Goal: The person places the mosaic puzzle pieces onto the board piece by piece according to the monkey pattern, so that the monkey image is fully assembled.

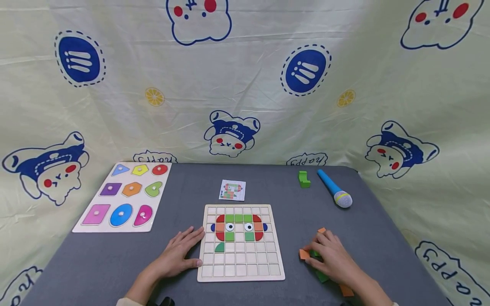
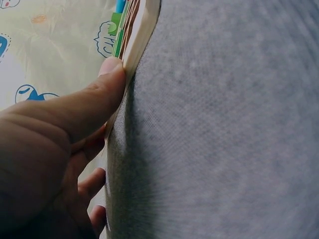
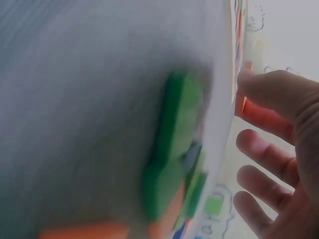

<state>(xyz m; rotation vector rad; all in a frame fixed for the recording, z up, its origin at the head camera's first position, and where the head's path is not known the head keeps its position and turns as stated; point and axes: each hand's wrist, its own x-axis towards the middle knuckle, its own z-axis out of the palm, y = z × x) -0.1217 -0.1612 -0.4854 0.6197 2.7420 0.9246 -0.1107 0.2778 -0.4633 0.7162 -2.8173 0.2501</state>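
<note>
A pale square grid board (image 1: 249,272) lies in the middle of the table, with red, green, orange and blue pieces in its upper rows and a green quarter-round piece (image 1: 220,247) lower left. My left hand (image 1: 177,253) rests at the board's left side, its thumb touching the edge, fingers fairly straight. To the right of the board, my right hand (image 1: 337,259) pinches an orange block (image 3: 240,103) between thumb and index finger. Beneath that hand are green blocks (image 3: 174,119) and other orange blocks (image 1: 346,290), partly hidden by it.
Behind the board lies a small picture card (image 1: 232,190). A white shape puzzle (image 1: 115,202) with knobbed pieces is at the back left. At the back right are a green block (image 1: 304,179) and a blue toy microphone (image 1: 329,182). A printed cloth (image 1: 245,85) hangs behind the table.
</note>
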